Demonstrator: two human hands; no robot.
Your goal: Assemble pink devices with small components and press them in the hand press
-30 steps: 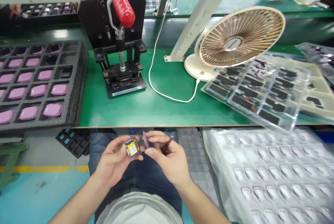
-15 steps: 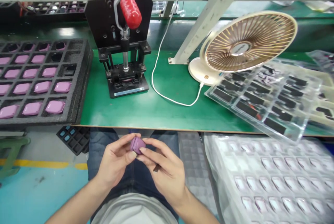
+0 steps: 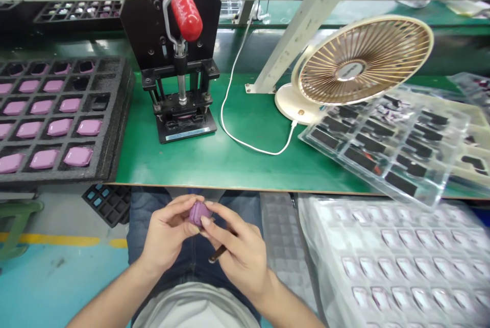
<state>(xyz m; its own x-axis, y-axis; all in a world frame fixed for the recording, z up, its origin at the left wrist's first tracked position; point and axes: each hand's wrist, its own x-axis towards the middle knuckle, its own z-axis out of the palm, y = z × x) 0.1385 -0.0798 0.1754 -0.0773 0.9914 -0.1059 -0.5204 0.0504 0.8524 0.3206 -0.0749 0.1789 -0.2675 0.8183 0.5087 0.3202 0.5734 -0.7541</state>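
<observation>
Pinched a little purple case (image 3: pixel 199 212) with left hand (image 3: pixel 166 232) and right hand (image 3: pixel 244 254). Held a thin dark stick (image 3: pixel 217 254) in the right too, near the green table (image 3: pixel 248 167).

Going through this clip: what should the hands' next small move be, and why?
Probably a light squeeze of the purple cover against the case: a second ago they were apart, now they are together, held between the left hand and right hand. Whether the cover is fully seated cannot be told, so pressing seems sensible.
</observation>
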